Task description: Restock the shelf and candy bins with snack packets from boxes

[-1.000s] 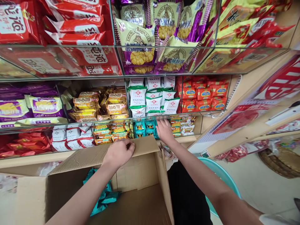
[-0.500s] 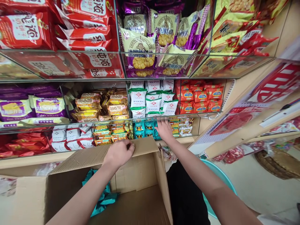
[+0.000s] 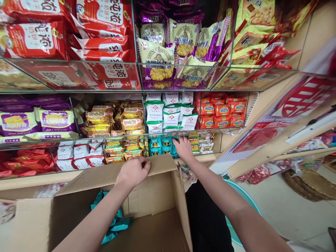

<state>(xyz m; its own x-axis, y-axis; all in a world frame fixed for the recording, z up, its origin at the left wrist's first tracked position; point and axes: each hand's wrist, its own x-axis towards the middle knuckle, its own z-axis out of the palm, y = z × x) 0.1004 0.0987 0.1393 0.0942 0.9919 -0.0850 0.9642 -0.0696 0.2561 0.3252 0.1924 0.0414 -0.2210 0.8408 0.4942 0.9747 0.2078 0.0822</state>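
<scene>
A cardboard box [image 3: 181,206] stands open below the shelves, with several teal snack packets [image 3: 115,224] lying inside at its left. My left hand [image 3: 134,171] is closed over the box's far flap [image 3: 160,164], its fingertips partly hidden. Over in the bottom shelf row, my right hand [image 3: 183,148] reaches into a compartment of small teal packets [image 3: 155,144]. Its fingers are stretched out and touch or hover at the packets on the right side; I cannot tell which. The shelf edge above partly covers those fingertips.
Glass-fronted shelves hold purple biscuit packs [image 3: 159,66], red packs [image 3: 39,40], white-and-green packets [image 3: 172,113] and orange-red packets [image 3: 222,110]. A turquoise tub [image 3: 245,196] stands on the floor at right, near a woven basket [image 3: 301,183].
My right hand has shifted slightly down at the teal packets, its fingers now bent a little more. My left hand stays on the flap. The view has tilted slightly.
</scene>
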